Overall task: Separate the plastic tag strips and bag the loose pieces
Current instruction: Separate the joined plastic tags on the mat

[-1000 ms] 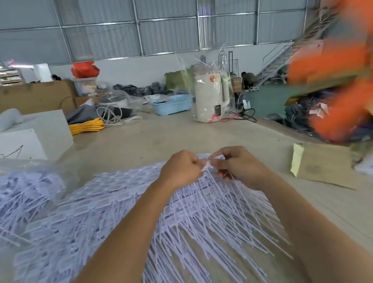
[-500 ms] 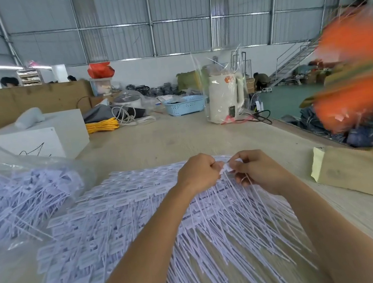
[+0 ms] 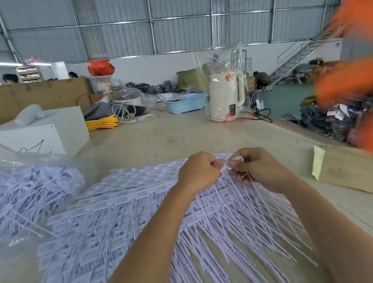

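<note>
Both hands work at the far edge of a wide spread of white plastic tag strips [image 3: 125,225] that lies across the middle of the tabletop [image 3: 161,140], label ends far, thin tails fanning toward the near side. The left hand [image 3: 197,171] is curled into a fist, its fingers closed on the head of a tag piece [image 3: 224,166]. The right hand [image 3: 254,167] sits just beside it on the right, fingers bent and pinching the same small white piece from the other side; the 2 hands nearly touch. Thin tails hang from under both hands onto the spread. Whether the piece has come free of its strip cannot be told.

At near left, a clear plastic bag [image 3: 14,164] lies open on the tabletop with a heap of loose tags [image 3: 19,197] inside, just beside the left edge of the spread.

To the right of the hands, a tan paper packet [image 3: 344,168] rests on the tabletop, apart from the spread. Further off stand a white box [image 3: 35,137] at left, a yellow coil of cord [image 3: 103,122], a light blue basket [image 3: 185,102], and a white kettle [image 3: 227,96] wrapped in clear film. A blurred orange shape [image 3: 370,80] fills the right edge; what it is cannot be told.
</note>
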